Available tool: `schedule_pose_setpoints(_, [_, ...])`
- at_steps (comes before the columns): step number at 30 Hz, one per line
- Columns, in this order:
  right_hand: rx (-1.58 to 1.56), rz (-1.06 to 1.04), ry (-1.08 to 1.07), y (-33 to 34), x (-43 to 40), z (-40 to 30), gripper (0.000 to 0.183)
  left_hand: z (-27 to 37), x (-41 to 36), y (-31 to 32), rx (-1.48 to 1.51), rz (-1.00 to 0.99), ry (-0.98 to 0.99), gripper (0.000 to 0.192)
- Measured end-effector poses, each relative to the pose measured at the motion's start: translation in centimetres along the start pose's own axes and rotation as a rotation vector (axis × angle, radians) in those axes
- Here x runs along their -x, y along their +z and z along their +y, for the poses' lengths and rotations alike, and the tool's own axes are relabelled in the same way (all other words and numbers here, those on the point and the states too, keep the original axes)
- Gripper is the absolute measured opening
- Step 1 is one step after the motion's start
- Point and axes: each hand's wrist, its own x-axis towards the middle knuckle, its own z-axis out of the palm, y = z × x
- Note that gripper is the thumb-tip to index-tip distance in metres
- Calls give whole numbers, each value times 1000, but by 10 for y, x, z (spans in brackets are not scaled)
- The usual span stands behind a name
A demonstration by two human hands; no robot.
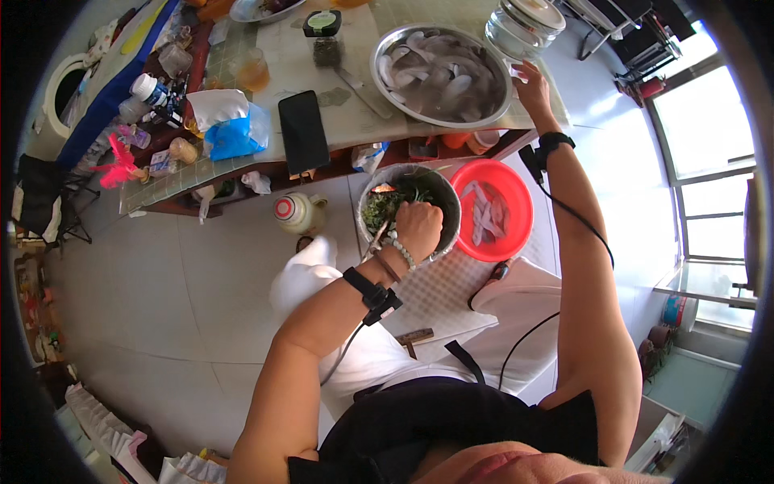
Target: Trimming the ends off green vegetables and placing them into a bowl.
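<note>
My left hand (418,228) hangs with curled fingers over a lined bin (366,181) of green plant scraps; its fingertips are hidden, so I cannot tell whether it holds anything. At the right of the table, my right hand (532,85) is beside a metal basin (503,100) filled with greyish, squid-like pieces in cloudy water. Something small and pale shows near its fingertips, but whether they grip it is unclear. A red plastic basin (525,212) with several pale, slender pieces stands on the floor, right of the bin.
On the table (254,163) lie a black phone (303,133), a spoon (363,94), a blue tissue pack (237,136) and a dark-lidded jar (325,45). A large glass jar (523,27) stands behind the metal basin. A thermos jug (297,213) is on the floor near my knee.
</note>
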Motion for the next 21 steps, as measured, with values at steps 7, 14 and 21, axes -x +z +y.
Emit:
schedule_pose_setpoints(7, [-147, -343, -269, -24, -17, -97, 25, -13, 3, 8, -99, 56, -49, 14])
schedule_pose_setpoints(14, [415, -409, -488, 25, 15, -143, 25, -25, 4, 17, -154, 105, -101, 24])
schedule_pose_setpoints(21, [209, -465, -324, -19, 30, -177, 15, -37, -3, -12, 250, 186, -194, 19])
